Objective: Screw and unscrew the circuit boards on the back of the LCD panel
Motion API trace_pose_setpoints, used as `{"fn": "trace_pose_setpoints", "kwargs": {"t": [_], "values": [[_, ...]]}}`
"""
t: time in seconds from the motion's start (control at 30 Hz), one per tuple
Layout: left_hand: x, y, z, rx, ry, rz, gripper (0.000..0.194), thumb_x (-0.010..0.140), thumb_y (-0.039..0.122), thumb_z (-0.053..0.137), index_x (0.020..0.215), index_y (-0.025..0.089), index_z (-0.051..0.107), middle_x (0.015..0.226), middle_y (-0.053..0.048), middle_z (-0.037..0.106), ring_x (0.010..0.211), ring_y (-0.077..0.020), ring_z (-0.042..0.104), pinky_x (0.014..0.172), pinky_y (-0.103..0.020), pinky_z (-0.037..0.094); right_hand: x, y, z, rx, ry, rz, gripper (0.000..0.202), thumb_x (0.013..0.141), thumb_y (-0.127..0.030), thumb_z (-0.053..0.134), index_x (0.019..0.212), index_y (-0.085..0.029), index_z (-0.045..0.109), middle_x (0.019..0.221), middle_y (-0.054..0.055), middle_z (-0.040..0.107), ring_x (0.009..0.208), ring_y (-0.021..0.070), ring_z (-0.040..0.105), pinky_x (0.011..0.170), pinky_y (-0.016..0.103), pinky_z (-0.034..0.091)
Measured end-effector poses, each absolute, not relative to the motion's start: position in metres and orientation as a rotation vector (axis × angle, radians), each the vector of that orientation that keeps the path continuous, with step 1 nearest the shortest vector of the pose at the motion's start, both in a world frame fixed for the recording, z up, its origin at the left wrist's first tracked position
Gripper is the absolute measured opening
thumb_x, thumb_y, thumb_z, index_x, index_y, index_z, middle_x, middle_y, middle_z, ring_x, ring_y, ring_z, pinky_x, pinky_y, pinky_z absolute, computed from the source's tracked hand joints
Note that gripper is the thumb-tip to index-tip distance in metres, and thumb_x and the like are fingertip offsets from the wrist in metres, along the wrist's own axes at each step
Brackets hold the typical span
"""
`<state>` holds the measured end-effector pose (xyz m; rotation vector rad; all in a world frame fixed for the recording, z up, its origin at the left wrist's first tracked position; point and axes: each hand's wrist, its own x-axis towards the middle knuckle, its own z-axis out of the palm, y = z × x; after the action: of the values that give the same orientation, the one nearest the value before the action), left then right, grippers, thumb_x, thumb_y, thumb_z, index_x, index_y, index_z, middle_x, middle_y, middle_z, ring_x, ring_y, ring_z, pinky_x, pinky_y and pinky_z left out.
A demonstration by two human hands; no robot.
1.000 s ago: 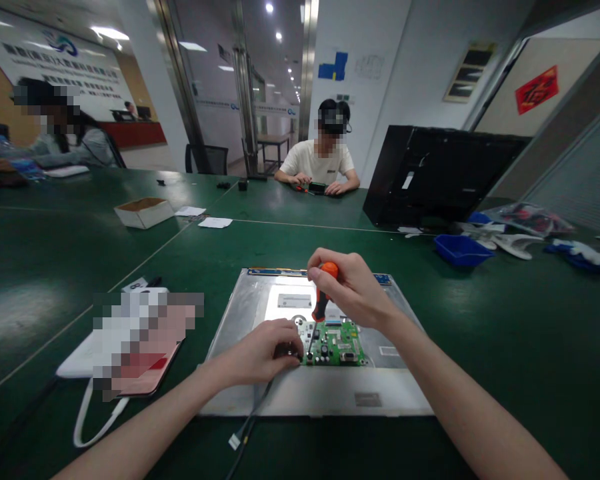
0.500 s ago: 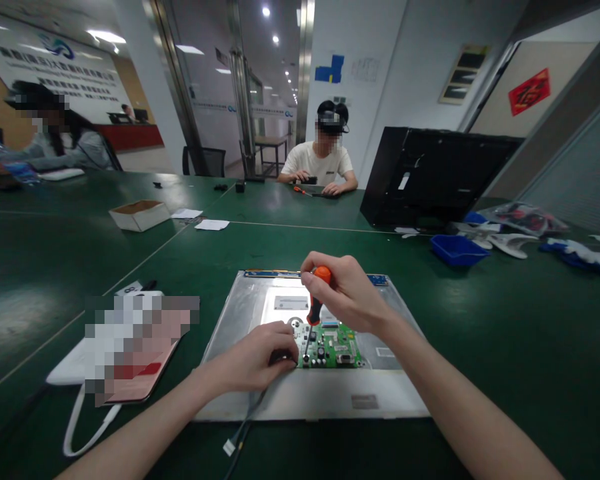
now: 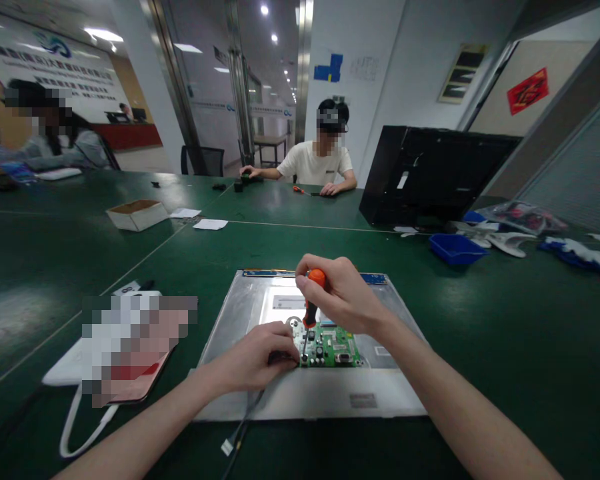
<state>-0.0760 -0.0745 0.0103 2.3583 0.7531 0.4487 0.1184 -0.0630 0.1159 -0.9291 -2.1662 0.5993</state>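
Observation:
My right hand (image 3: 347, 293) is closed round the orange and black handle of a screwdriver (image 3: 311, 309). Its shaft slants down to the near left corner of a green circuit board (image 3: 336, 343). That board lies on the silver metal back of a display panel (image 3: 325, 397), flat on the table. At the board's left edge, my left hand (image 3: 255, 357) is closed, its fingertips pinched together low beside the screwdriver tip; what they hold is hidden. From beneath this hand a dark cable (image 3: 253, 405) with a white connector (image 3: 227, 447) runs over the panel's front edge.
Left of the panel lie a white device with a cable and a pinkish phone-like slab (image 3: 147, 363), partly blurred. Farther off stand an open cardboard box (image 3: 137, 215), a blue tray (image 3: 457, 249) and a large black monitor (image 3: 435, 177). A co-worker (image 3: 325, 160) sits across the green table (image 3: 260, 233).
My hands and the screwdriver hold nearly the same place, the screwdriver handle slightly lower and left. The co-worker opposite has stretched one arm out toward small black objects on the table.

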Motion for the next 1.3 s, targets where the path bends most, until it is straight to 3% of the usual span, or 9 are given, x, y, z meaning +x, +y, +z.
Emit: {"fn": "trace_pose_setpoints", "kwargs": {"t": [1.3], "values": [[-0.0773,-0.0704,0.0134,2.197,0.728,0.417,0.013,0.081,0.009,0.062,0.086,0.017,0.07,0.088,-0.002,0.066,0.084,-0.0161,0.061,0.076,-0.027,0.047,0.1148,-0.0695,0.1143,-0.835,-2.616,0.308,0.021,0.091,-0.038,0.044,0.088,-0.019,0.054,0.063,-0.004,0.052,0.053,0.0082,0.038,0.055,0.025,0.024]]}}
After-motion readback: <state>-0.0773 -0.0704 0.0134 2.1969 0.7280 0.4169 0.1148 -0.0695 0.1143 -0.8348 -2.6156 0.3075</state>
